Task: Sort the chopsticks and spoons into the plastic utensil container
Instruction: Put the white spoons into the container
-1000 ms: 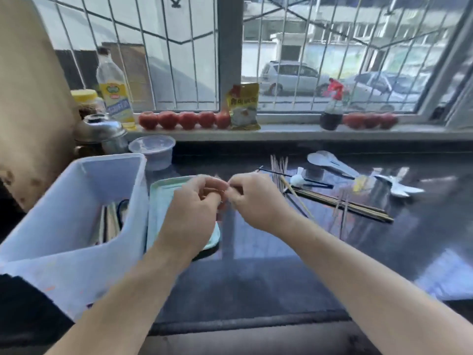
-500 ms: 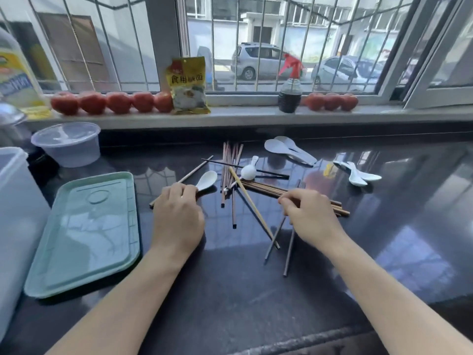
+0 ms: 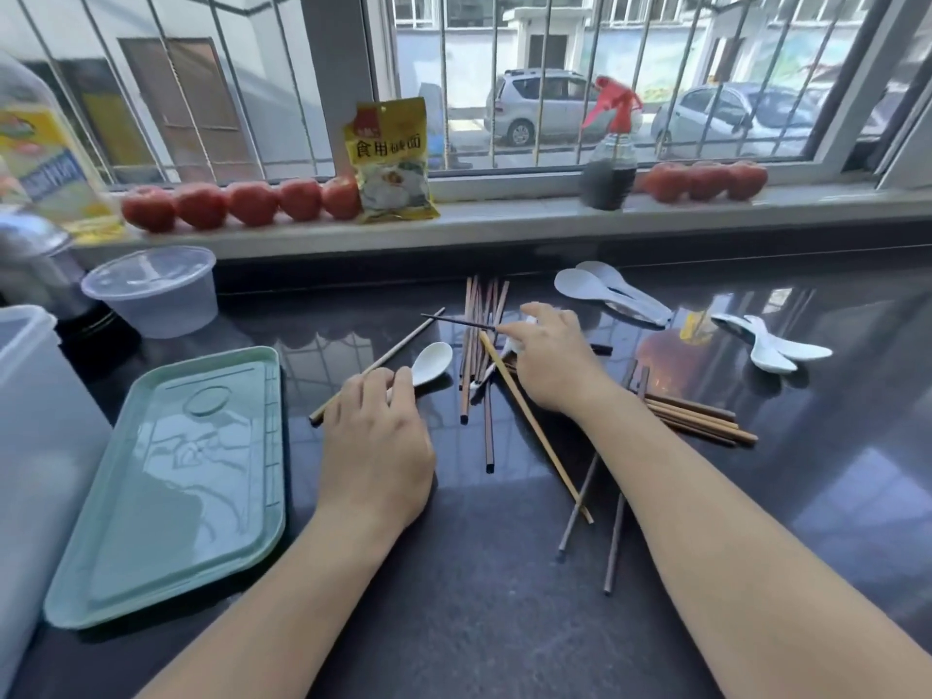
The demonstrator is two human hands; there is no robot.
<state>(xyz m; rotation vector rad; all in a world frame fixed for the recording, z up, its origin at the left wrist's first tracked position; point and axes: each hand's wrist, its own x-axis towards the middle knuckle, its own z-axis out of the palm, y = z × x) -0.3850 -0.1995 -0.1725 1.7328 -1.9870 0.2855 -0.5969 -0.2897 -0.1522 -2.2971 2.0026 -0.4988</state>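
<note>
Nearest us, low in the frame, two bare forearms reach up over the dark glossy bench (image 3: 454,623). At centre, we see the left hand (image 3: 375,446) lying knuckles-up, its fingers curled over the handle of a white spoon (image 3: 431,363) whose bowl pokes out just above the fingertips; a single brown chopstick (image 3: 383,363) runs diagonally under the same hand. Right of centre, the right hand (image 3: 552,355) sits a little higher, fingers bent down into the heap of loose chopsticks (image 3: 479,355); it seems to pinch a thin dark stick (image 3: 456,321) that juts left from its fingers, though we cannot tell the grip for certain. A pale bamboo chopstick (image 3: 534,431) slants from under that hand toward the lower right, and a bundle of brown chopsticks (image 3: 696,421) lies beside the right wrist. At the left, a green lid (image 3: 171,486) lies flat, and the plastic utensil container (image 3: 35,446) fills the left edge, well apart from both hands. Farther up on the right, two groups of white spoons rest on the bench: one pair (image 3: 610,295) and another (image 3: 771,343). At upper left stands a clear tub (image 3: 151,290). Beyond, on the windowsill (image 3: 504,219), tomatoes (image 3: 242,204), a yellow packet (image 3: 391,158) and a spray bottle (image 3: 607,158) line up.
</note>
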